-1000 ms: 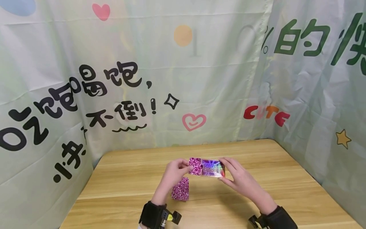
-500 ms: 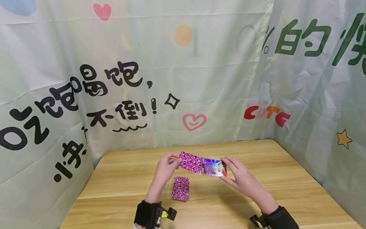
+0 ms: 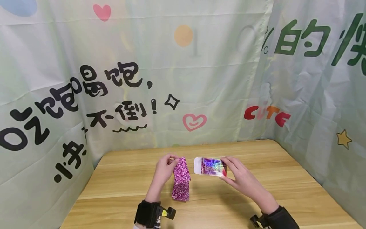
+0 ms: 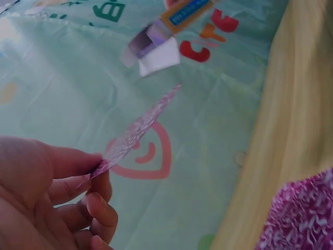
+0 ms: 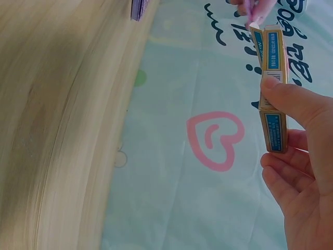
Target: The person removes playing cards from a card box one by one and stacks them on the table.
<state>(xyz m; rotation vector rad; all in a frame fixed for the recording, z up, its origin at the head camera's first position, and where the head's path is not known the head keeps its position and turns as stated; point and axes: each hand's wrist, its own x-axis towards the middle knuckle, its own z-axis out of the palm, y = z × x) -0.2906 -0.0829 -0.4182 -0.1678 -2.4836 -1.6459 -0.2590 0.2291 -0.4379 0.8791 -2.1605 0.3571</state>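
Observation:
My left hand (image 3: pixel 165 170) pinches a thin purple-and-white patterned card (image 3: pixel 181 168) by its edge, between thumb and fingers. In the left wrist view this card (image 4: pixel 136 134) is seen nearly edge-on. Just below it on the table lies a stack of cards (image 3: pixel 180 192) with the same pattern; in the head view the held card overlaps the stack's far end. To the right, my right hand (image 3: pixel 239 175) grips a shiny holographic card box (image 3: pixel 213 167) by its right end. The box's white flap (image 3: pixel 197 165) sticks out toward the left. Whether cards are inside is hidden.
A light wooden table (image 3: pixel 128 178) spans the space under both hands. Printed fabric curtains (image 3: pixel 217 79) enclose it at the back and sides. Each wrist wears a black band with a small camera, the left band (image 3: pixel 147 213) and the right band (image 3: pixel 278 219).
My left hand first drew the card leftward out of the box, then swung it down over the stack. The white flap has come into sight. My right hand has stayed nearly still with the box.

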